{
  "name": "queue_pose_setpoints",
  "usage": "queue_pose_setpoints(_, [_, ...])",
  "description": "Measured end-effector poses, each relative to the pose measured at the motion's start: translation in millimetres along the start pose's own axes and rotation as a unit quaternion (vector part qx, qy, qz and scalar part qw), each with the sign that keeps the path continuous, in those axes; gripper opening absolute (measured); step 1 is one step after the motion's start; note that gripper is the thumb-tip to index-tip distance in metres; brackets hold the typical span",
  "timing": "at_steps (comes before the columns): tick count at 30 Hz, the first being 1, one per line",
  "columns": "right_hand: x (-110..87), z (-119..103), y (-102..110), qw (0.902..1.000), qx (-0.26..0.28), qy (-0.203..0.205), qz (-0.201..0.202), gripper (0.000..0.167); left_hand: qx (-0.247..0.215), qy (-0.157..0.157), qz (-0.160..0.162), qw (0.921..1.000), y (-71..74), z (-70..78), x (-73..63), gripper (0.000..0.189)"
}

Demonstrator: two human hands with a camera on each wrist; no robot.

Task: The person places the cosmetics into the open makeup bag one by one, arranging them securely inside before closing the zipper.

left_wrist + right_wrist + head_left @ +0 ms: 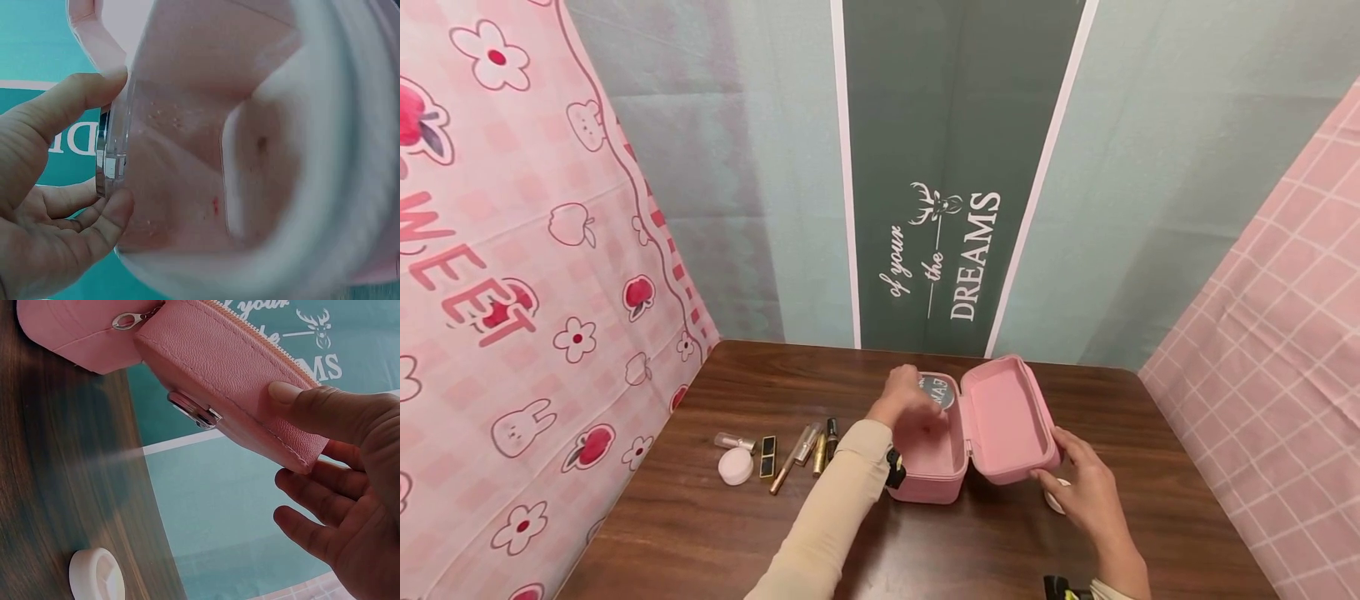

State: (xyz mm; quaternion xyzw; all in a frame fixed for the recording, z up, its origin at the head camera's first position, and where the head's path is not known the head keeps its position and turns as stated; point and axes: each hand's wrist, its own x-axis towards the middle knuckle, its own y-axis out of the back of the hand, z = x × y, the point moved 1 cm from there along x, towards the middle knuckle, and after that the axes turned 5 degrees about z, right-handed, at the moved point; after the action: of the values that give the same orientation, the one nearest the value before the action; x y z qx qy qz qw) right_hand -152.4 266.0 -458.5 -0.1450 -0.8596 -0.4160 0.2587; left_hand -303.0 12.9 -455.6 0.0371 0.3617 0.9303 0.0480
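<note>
A pink zip-up cosmetic case (928, 490) stands on the table with its lid (1009, 417) swung out to the right. My left hand (904, 398) is at the case's far left rim, pinching a round compact (114, 147) by its edge between thumb and fingers. The compact's mirrored face (939, 392) reflects lettering from the backdrop, and its rim looks clear. With my right hand (1092, 487) I grip the lid's outer corner, thumb on the zippered side wall (231, 369). A metal zip pull (128, 322) hangs near the hinge side.
Left of the case on the wooden table (700, 542) lie a clear tube (735, 442), a pale round jar (735, 467), a black-and-gold case (767, 457), a slim gold stick (784, 472) and several small tubes. A white round item (97, 575) sits near my right hand. Patterned cloths surround the table.
</note>
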Motion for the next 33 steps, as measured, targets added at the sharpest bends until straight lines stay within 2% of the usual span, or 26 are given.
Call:
queue_pose_setpoints(5, [-2.5,-1,0,0.9998,0.0,-0.016,-0.011,0.068,-0.012,0.019,-0.007,0.9997,-4.2,5.5,-0.2,0.063])
queue_pose_setpoints(8, [-4.6,-1,-2,0.9999,0.0,-0.015,-0.005,0.068,-0.014,0.03,-0.009,0.9994,-4.8,6.8,0.1,0.066])
queue_pose_setpoints(13, [-5.7,-1,-4,0.9998,0.003,-0.002,0.018,0.069,-0.012,0.028,-0.004,0.9995,-5.2,7.3,3.8,0.058])
queue_pose_setpoints(17, [-7.1,-1,-5,0.9998,0.008,-0.008,0.016,0.069,-0.006,0.035,-0.009,0.9993,-7.7,3.7,5.0,0.059])
queue_pose_setpoints(26, [-9.0,2,-5,0.9998,0.01,-0.011,0.015,0.068,0.075,0.034,-0.012,0.9966,-13.7,3.3,10.0,0.068])
queue_pose_setpoints(33, [-7.5,3,-5,0.9998,0.015,-0.004,0.015,0.068,0.121,0.021,-0.011,0.9923,-11.7,9.3,13.1,0.058])
